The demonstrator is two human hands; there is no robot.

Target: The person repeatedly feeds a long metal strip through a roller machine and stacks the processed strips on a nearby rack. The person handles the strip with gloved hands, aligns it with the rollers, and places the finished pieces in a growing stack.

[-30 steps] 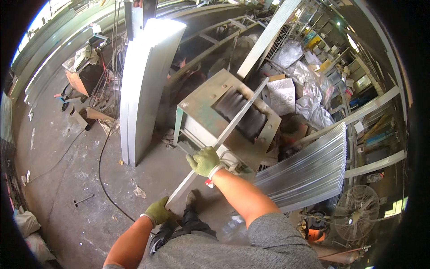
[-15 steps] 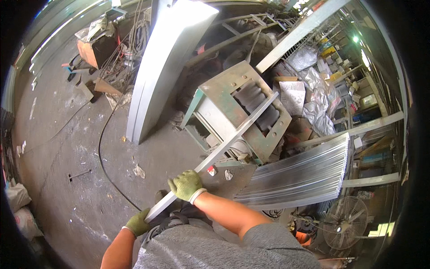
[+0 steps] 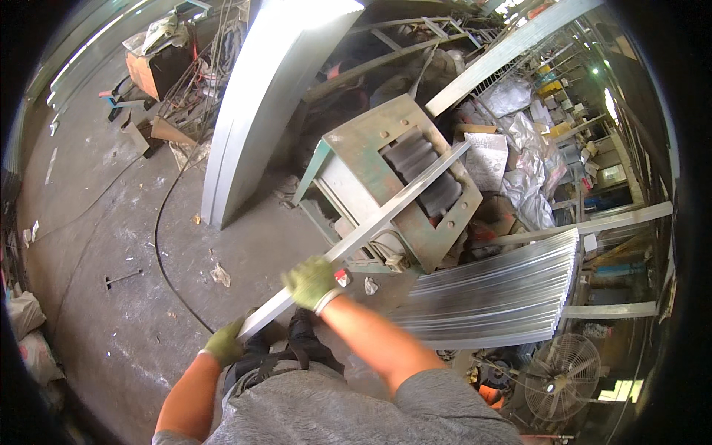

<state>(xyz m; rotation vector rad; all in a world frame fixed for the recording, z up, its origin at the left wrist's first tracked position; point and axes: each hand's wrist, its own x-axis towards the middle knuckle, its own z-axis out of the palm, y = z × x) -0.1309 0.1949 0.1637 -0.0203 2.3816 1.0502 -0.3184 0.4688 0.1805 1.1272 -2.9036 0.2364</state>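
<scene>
A long, pale metal bar [image 3: 360, 234] runs slantwise from my body up and to the right. Gloved in yellow-green, my left hand [image 3: 225, 343] is closed around its near end. My right hand [image 3: 310, 283], in a matching glove and slightly blurred, wraps the bar farther along. The bar's far part passes over a greenish, worn machine frame [image 3: 354, 144] with dark ribbed rollers [image 3: 420, 165] in its opening; whether it touches the frame I cannot tell. Both hands are in front of my waist.
Right of me lies a stack of long metal strips [image 3: 489, 293], with a round fan [image 3: 564, 377] beyond it. A tall silvery column-like piece [image 3: 256, 111] rises left of the machine. A dark cable [image 3: 158, 230] curves across the floor. Crumpled plastic sheeting [image 3: 528, 170] lies at right.
Both hands have moved forward, away from my body, still holding the bar. The bar has shifted forward with them, its far end reaching slightly farther up and right across the machine.
</scene>
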